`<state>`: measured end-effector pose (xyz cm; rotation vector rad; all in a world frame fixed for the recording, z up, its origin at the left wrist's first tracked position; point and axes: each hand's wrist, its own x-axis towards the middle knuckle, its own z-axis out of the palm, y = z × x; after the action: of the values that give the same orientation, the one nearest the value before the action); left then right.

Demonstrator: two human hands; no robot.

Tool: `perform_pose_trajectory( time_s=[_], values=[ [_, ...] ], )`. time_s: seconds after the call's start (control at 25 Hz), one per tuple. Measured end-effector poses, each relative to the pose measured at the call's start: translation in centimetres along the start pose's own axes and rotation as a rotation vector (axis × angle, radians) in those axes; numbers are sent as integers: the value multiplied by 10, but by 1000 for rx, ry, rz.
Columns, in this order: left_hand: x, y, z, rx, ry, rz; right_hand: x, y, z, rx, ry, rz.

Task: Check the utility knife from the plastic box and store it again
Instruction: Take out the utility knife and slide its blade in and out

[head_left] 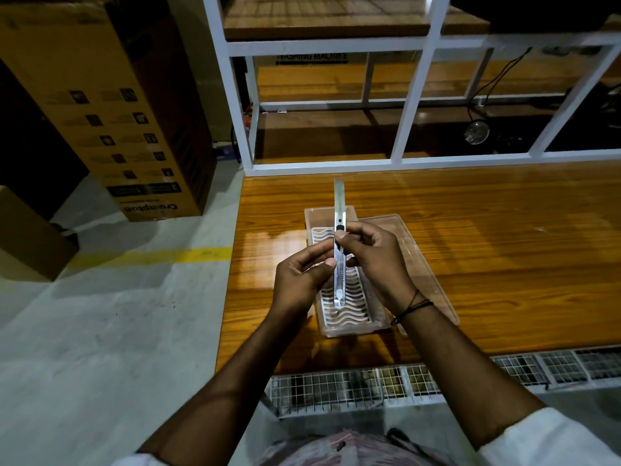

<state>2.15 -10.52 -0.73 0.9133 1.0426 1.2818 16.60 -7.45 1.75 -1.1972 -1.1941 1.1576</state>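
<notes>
I hold a slim silver utility knife [339, 210] upright above the plastic box [349, 326], its blade pushed far out and pointing away from me. My left hand [299, 280] pinches the lower handle from the left side. My right hand [376, 257] grips the middle of the handle, thumb on the black slider. The clear box stands open on the wooden table [487, 250], with a white wavy grid insert [346, 311] inside. Its clear lid [423, 264] lies flat just to the right, partly hidden by my right wrist.
A white metal shelf frame [410, 95] rises along the table's far edge. Large cardboard boxes [127, 112] stand on the grey floor at the left, by a yellow floor line [151, 255]. A wire-mesh rack [403, 385] runs along the table's near edge.
</notes>
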Motion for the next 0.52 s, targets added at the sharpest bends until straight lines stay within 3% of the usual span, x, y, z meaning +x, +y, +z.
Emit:
perform_pose_trajectory(
  time_s=[0.52],
  values=[
    [5, 11, 2, -113, 38, -45, -22, -1, 3, -48, -96, -28]
  ],
)
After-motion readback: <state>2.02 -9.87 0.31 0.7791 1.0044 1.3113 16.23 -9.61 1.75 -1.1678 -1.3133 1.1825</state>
